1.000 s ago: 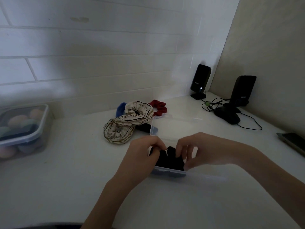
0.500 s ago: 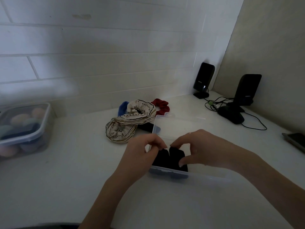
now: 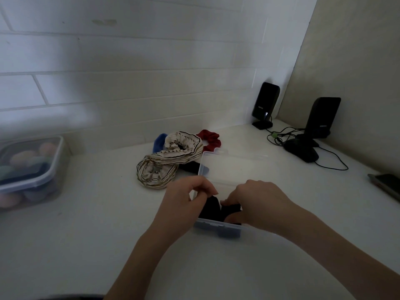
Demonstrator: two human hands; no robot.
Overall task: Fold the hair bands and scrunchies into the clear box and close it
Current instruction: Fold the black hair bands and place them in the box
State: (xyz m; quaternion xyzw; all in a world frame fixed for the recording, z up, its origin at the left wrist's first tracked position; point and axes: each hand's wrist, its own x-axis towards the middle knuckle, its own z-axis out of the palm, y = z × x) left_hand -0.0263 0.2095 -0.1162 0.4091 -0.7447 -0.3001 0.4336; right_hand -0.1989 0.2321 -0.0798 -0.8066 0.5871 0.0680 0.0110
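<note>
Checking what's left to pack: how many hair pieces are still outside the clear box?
4 visible: a striped band, a blue one behind it, a red scrunchie by the wall, and a dark one against the lid. The pile may hide more.

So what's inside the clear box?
A black hair band lies in the clear box; both hands' fingers pinch it. The hands cover the rest of the inside.

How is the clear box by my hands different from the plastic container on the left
The clear box stands open, its lid tilted up; the plastic container is shut under a blue-rimmed lid. The clear box holds dark fabric that both hands work on; the plastic container holds rounded pastel pieces and goes untouched. Both are see-through plastic on the white counter.
</note>
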